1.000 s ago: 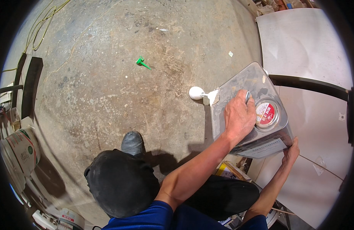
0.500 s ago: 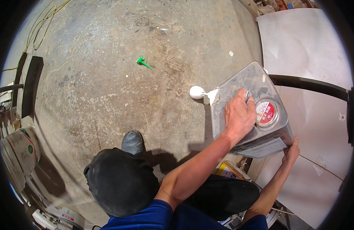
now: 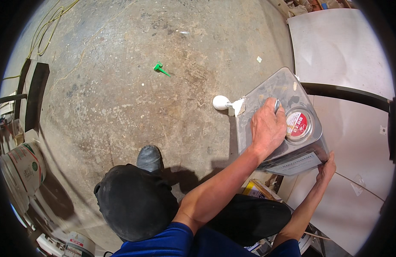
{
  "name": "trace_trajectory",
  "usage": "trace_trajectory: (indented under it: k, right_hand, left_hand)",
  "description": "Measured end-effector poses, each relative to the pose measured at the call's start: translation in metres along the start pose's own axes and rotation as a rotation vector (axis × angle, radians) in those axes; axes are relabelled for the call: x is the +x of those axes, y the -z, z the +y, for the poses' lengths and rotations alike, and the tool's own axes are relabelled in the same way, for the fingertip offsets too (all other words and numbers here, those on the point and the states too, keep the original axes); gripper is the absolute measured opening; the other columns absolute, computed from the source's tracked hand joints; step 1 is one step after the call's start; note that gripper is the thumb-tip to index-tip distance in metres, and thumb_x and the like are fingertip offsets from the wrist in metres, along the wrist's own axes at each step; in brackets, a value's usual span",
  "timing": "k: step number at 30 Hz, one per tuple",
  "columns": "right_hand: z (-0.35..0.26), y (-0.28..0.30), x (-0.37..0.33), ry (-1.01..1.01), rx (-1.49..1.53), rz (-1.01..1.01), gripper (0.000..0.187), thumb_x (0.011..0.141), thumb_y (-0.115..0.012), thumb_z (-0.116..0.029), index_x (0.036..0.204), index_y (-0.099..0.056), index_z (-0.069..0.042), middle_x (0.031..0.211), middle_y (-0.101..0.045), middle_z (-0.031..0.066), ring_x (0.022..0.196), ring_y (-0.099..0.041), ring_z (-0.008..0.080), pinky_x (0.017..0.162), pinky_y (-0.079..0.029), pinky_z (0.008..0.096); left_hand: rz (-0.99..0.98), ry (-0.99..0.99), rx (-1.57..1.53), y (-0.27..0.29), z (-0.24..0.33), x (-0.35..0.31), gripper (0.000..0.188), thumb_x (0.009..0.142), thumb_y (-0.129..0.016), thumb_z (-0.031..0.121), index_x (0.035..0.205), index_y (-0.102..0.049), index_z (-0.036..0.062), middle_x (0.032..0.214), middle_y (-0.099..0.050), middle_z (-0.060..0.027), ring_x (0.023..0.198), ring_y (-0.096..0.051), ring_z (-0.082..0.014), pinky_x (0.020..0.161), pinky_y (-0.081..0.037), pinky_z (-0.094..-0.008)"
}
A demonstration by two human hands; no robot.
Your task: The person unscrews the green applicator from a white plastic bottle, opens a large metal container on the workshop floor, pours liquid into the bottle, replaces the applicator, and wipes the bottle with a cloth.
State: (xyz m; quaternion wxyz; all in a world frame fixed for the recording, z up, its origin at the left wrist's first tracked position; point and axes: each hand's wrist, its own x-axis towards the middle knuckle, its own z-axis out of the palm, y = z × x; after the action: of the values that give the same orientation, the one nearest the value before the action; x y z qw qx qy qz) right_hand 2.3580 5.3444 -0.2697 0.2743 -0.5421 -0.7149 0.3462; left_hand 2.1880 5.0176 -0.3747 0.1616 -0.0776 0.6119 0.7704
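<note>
Where the left side is surveyed first, a white bucket [image 3: 24, 167] sits at the edge of view, and a loose yellow cord [image 3: 57, 17] lies beyond it, both well apart from the work. Further right, a grey shoe [image 3: 149, 158] is planted on the floor, presumably for balance, and a small green plastic piece [image 3: 162, 69] lies beyond it, in contact with neither hand.

Next comes a rounded white object [image 3: 220, 103]; whether it is a filled vessel or a white mass cannot be determined. A thin white strand joins it to a white patch [image 3: 238, 107] on the left corner of a metal tin [image 3: 288, 100]. The tin is at right of centre, in both hands, and appears tipped toward that corner.

The left hand [image 3: 268, 130] is closed around the handle [image 3: 277, 107] on top of the tin, apparently to carry weight and govern tilt. Beside it, a round lid [image 3: 298, 125] with a red-and-white label is seated.

The right hand [image 3: 326, 169] is against the tin's lower right edge, likely as a counter-support; how far its fingers wrap is hidden. Pale panels [image 3: 341, 47] occupy the far right.
</note>
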Motion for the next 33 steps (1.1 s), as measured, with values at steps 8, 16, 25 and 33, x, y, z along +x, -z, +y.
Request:
trace_trajectory:
  k: [8,16,25,33]
  right_hand:
    - [0.0,0.002,0.002,0.002,-0.001,0.004,0.044,0.095,-0.067,-0.049,0.097,-0.068,-0.005,0.081,-0.059,0.0021,0.06,-0.051,0.011,0.049,-0.039,0.0264]
    - [-0.001,0.007,0.005,-0.009,-0.024,-0.024,0.044,0.097,-0.067,-0.048,0.099,-0.069,-0.004,0.084,-0.062,0.0039,0.064,-0.055,0.0124,0.052,-0.042,0.0271]
    - [-0.004,0.004,-0.002,0.01,0.02,-0.02,0.044,0.097,-0.068,-0.047,0.097,-0.068,-0.003,0.084,-0.063,0.004,0.065,-0.056,0.0127,0.053,-0.043,0.027]
    - [-0.004,0.005,0.0,0.006,0.014,-0.008,0.043,0.097,-0.068,-0.048,0.097,-0.068,-0.005,0.082,-0.062,0.0022,0.063,-0.055,0.0117,0.051,-0.042,0.0258]
  left_hand:
    - [0.008,-0.008,-0.008,-0.001,0.001,0.0,0.017,0.096,-0.058,0.017,0.102,-0.06,0.0013,0.084,-0.066,-0.0223,0.076,-0.065,-0.038,0.075,-0.05,-0.0472]
    - [0.009,-0.006,-0.013,-0.001,0.0,0.0,0.017,0.096,-0.059,0.017,0.102,-0.06,0.0014,0.084,-0.066,-0.0222,0.076,-0.064,-0.0379,0.075,-0.05,-0.0469]
    - [0.008,-0.013,-0.031,0.0,0.0,0.0,0.016,0.096,-0.059,0.016,0.101,-0.06,0.0009,0.084,-0.066,-0.022,0.075,-0.064,-0.0368,0.075,-0.05,-0.0465]
    - [-0.007,0.014,-0.022,-0.001,0.002,0.0,0.017,0.096,-0.059,0.017,0.102,-0.06,0.0011,0.085,-0.066,-0.0221,0.074,-0.064,-0.0364,0.074,-0.05,-0.0466]
